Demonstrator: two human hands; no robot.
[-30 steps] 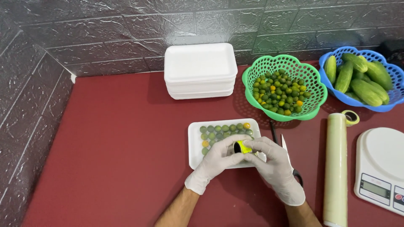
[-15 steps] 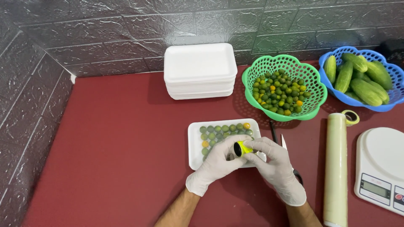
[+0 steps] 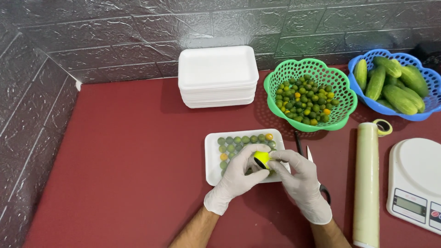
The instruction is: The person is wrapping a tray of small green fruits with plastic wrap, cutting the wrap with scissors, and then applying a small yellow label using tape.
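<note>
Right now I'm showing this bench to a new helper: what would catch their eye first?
Probably the two gloved hands, left hand and right hand, meeting over a white tray of small green fruit at the centre, with a yellow object between them. Behind them, a green basket of the same fruit and a blue basket of cucumbers.

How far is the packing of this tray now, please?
Done: the foam tray already holds rows of small green fruits. In hand: the left hand and right hand together hold a small yellow object over the tray. Left: the green basket still holds many fruits, and the cling film roll lies unused.
</note>
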